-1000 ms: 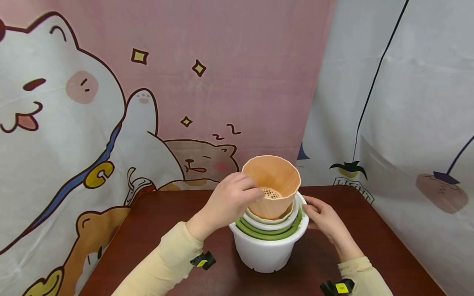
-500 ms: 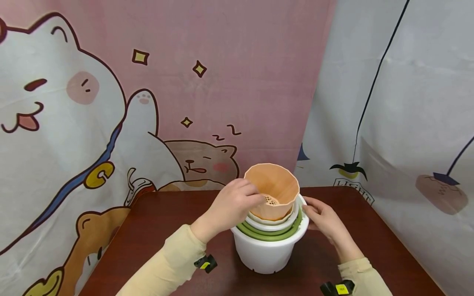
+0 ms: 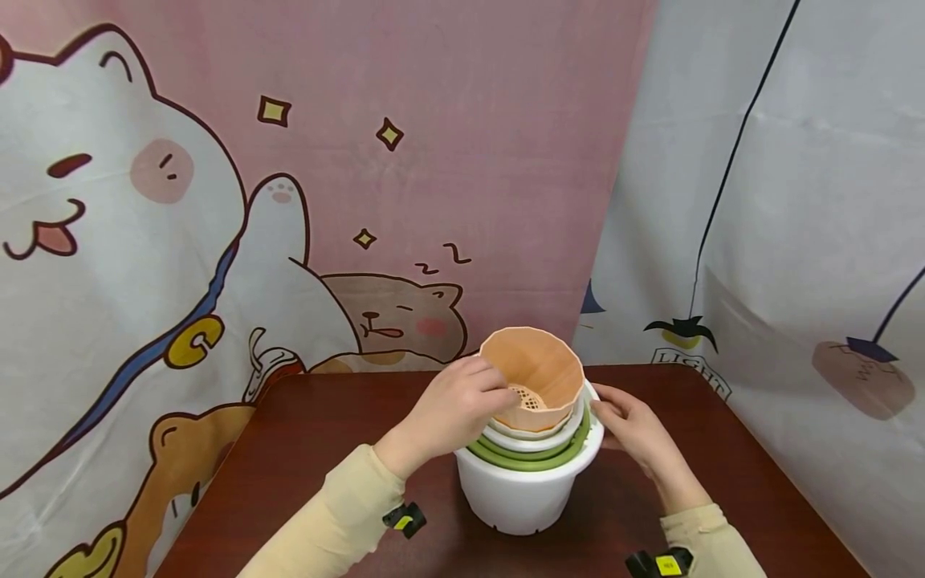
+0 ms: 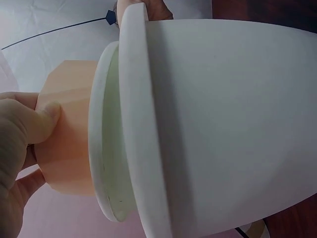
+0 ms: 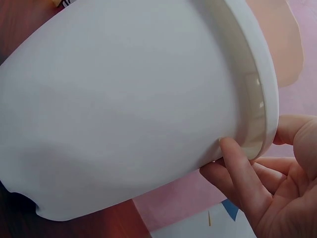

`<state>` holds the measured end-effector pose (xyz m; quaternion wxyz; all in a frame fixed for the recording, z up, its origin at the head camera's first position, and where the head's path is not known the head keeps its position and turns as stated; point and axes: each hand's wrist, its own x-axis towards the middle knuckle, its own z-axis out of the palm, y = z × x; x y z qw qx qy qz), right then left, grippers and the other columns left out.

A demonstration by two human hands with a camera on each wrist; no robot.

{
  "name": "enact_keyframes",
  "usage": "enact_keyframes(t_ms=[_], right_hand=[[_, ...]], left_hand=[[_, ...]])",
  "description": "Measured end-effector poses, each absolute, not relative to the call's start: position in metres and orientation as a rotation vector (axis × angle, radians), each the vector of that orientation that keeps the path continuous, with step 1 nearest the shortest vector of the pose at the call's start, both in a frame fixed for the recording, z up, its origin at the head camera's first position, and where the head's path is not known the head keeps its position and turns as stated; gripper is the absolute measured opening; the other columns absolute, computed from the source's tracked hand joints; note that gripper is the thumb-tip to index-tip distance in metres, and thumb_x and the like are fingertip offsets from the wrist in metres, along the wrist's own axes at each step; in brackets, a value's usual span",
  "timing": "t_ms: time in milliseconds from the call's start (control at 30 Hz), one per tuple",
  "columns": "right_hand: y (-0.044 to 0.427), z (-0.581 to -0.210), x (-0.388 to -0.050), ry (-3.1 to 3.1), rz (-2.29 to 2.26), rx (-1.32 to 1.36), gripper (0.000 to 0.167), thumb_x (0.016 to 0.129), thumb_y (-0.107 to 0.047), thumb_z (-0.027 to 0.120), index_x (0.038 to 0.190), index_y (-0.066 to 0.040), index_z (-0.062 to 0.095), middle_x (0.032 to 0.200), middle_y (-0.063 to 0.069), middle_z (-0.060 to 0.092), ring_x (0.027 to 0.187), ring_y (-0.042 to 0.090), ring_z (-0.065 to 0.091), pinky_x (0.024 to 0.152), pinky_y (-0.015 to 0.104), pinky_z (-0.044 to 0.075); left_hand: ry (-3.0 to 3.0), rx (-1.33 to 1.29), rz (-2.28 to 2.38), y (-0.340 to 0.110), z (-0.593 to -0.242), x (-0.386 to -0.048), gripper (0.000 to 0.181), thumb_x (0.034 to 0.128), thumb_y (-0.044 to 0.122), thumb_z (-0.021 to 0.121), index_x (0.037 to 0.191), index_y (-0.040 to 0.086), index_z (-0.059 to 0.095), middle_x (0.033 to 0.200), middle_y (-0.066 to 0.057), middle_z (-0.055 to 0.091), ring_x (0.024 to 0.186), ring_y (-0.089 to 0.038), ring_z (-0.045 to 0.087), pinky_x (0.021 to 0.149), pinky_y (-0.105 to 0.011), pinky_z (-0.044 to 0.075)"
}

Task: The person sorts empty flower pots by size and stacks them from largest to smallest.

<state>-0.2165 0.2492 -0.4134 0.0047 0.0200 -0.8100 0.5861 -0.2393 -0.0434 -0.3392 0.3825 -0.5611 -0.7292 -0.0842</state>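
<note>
An orange faceted flowerpot [image 3: 542, 365] with a perforated bottom sits tilted inside a stack of nested pots. My left hand [image 3: 458, 401] pinches its near-left rim, the thumb on the outer wall in the left wrist view, where the orange wall [image 4: 72, 129] stands out past a white rim. Around it lie white and green pot rims [image 3: 531, 463], all within a large white flowerpot [image 3: 513, 502]. On the right side my right hand [image 3: 636, 425] grips the large pot's rim, with fingers [image 5: 242, 173] under the lip in the right wrist view. The lower part of the orange pot is hidden.
The stack stands on a dark red-brown table [image 3: 325, 409]. Behind the table hangs a pink cloth [image 3: 462, 160] with cartoon animals, and a pale cloth [image 3: 809, 201] with printed lamps hangs at the right.
The orange flowerpot has moved down into the stack with my left hand still holding its rim. My right hand and the large white flowerpot have stayed nearly in place.
</note>
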Motion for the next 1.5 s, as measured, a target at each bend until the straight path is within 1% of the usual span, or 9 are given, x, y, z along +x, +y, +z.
enact_keyframes(t_ms=[100,167,367,500,667,1000,1267,1367,1500], right_hand=[[0.249,-0.413,-0.217,-2.537,1.832,0.069,0.054,0.103,-0.022,0.055,0.147,0.005,0.039,0.131,0.031,0.056,0.092,0.027,0.069,0.072,0.039,0.060],[0.249,-0.413,-0.218,-2.537,1.829,0.070,0.054,0.103,-0.022,0.055,0.147,0.005,0.039,0.131,0.031,0.056,0.092,0.027,0.069,0.072,0.039,0.060],[0.249,-0.414,-0.218,-2.545,1.817,0.059,0.054,0.103,-0.023,0.055,0.147,0.005,0.039,0.131,0.031,0.056,0.091,0.026,0.069,0.071,0.038,0.060],[0.248,-0.414,-0.217,-2.550,1.815,0.060,0.055,0.103,-0.023,0.055,0.147,0.005,0.039,0.132,0.031,0.055,0.092,0.027,0.069,0.072,0.039,0.060],[0.248,-0.414,-0.216,-2.563,1.803,0.033,0.056,0.103,-0.027,0.054,0.147,0.005,0.039,0.136,0.031,0.052,0.098,0.029,0.068,0.075,0.040,0.059],[0.250,-0.417,-0.206,-2.615,1.728,-0.042,0.063,0.102,-0.039,0.054,0.142,0.008,0.043,0.137,0.031,0.050,0.101,0.030,0.067,0.081,0.042,0.058],[0.255,-0.422,-0.195,-2.618,1.590,-0.043,0.064,0.100,-0.046,0.053,0.141,0.004,0.048,0.139,0.028,0.051,0.108,0.033,0.065,0.085,0.040,0.056],[0.258,-0.424,-0.191,-2.623,1.499,-0.044,0.064,0.100,-0.049,0.052,0.141,0.000,0.050,0.139,0.026,0.052,0.107,0.035,0.066,0.088,0.046,0.054],[0.262,-0.429,-0.188,-2.619,1.283,-0.013,0.058,0.101,-0.047,0.051,0.139,-0.003,0.054,0.137,0.023,0.055,0.116,0.040,0.059,0.093,0.058,0.048]], left_hand=[[-1.837,-1.438,-0.263,-0.044,-0.340,-0.240,0.017,0.0847,0.001,0.071,0.094,0.014,0.076,0.085,0.004,0.065,0.086,-0.015,0.058,0.087,-0.028,0.048],[-1.842,-1.436,-0.313,-0.045,-0.340,-0.239,0.016,0.0861,0.003,0.070,0.098,0.013,0.076,0.089,0.003,0.066,0.088,-0.015,0.058,0.092,-0.028,0.047],[-1.896,-1.355,-0.425,-0.054,-0.346,-0.232,0.024,0.0891,0.013,0.073,0.113,0.013,0.071,0.112,-0.003,0.067,0.109,-0.020,0.060,0.107,-0.034,0.039],[-1.935,-1.294,-0.479,-0.065,-0.350,-0.228,0.037,0.0847,0.013,0.078,0.120,0.013,0.068,0.121,-0.004,0.064,0.117,-0.021,0.057,0.108,-0.035,0.039],[-1.987,-1.243,-0.506,-0.080,-0.355,-0.225,0.049,0.0787,0.007,0.082,0.125,0.014,0.066,0.126,-0.007,0.062,0.120,-0.022,0.056,0.106,-0.039,0.041],[-2.082,-1.125,-0.582,-0.105,-0.369,-0.220,0.055,0.0778,0.009,0.084,0.129,0.012,0.064,0.129,-0.007,0.061,0.120,-0.024,0.056,0.102,-0.045,0.044],[-2.207,-0.999,-0.622,-0.128,-0.383,-0.214,0.057,0.0835,0.015,0.080,0.136,0.012,0.058,0.133,-0.008,0.058,0.124,-0.024,0.052,0.103,-0.045,0.043],[-2.246,-0.937,-0.633,-0.137,-0.390,-0.214,0.056,0.0852,0.018,0.079,0.137,0.012,0.058,0.133,-0.009,0.058,0.125,-0.024,0.052,0.102,-0.047,0.043],[-2.291,-0.852,-0.642,-0.148,-0.401,-0.214,0.055,0.0861,0.019,0.078,0.136,0.010,0.058,0.133,-0.009,0.059,0.125,-0.027,0.052,0.101,-0.051,0.044]])
